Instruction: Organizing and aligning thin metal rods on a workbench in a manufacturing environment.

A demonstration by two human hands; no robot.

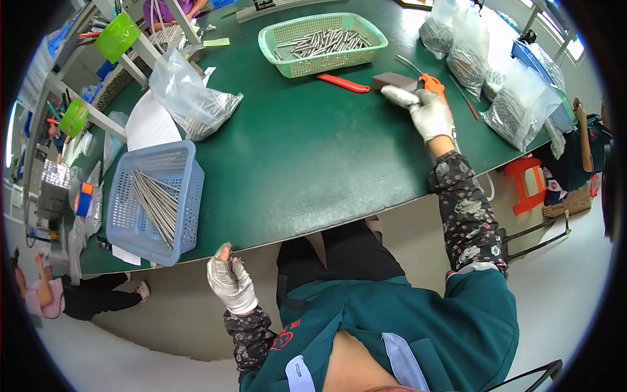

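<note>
Nearby, metal rods (155,204) in blue basket (188,196), more in green basket (313,65).

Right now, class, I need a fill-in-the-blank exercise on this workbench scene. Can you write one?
1. The right hand reaches to a grey block on the ____ table.
2. The long metal rods lie in a ____ basket.
3. Both hands wear ____.
4. The left hand is at the table's ____ edge.

Answers: green; blue; gloves; near
</note>
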